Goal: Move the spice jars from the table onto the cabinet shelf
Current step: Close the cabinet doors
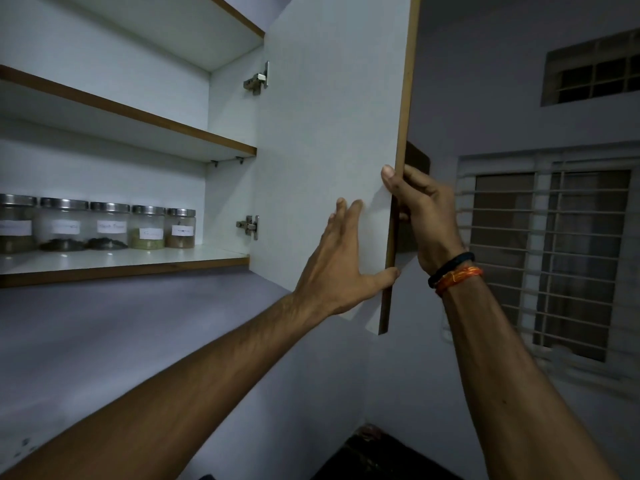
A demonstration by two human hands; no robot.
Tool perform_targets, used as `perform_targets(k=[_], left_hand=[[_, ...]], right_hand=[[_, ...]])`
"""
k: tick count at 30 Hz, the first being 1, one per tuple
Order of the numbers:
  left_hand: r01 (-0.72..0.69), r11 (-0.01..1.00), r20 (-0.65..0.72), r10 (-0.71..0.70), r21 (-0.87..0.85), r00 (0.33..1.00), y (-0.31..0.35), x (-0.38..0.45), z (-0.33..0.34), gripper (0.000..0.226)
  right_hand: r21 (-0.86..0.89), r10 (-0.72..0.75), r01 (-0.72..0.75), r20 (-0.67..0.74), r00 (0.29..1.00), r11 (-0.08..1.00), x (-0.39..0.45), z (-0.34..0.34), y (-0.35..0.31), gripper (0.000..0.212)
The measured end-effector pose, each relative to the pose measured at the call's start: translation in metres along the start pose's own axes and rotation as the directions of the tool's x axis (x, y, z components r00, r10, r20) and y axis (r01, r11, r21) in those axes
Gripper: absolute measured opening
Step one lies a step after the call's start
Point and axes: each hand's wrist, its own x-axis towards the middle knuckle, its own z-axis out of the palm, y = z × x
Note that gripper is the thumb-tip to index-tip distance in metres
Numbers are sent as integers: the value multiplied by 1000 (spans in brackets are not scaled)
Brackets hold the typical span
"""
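Observation:
Several clear spice jars with steel lids and white labels stand in a row on the bottom cabinet shelf, at the left. The white cabinet door stands wide open. My left hand lies flat against the door's inner face near its lower edge, fingers spread, thumb under the edge. My right hand grips the door's brown outer edge, thumb on the inside face and fingers wrapped behind it. The table is out of sight.
Two higher shelves above the jars hold nothing visible. Metal hinges sit at the door's inner side. A barred window and a small vent window fill the wall on the right.

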Motion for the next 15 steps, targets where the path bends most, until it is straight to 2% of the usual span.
perform_targets(k=[10,15], left_hand=[[-44,998,-49,42,-35,998,-12,-63,-98,99],[-9,1000,-135,8,-9,991,-28,-97,-144,91]], right_hand=[[254,-70,38,117,991,966,-16,97,-42,43],[261,-106,48,210,972,964,-14,155,-52,71]])
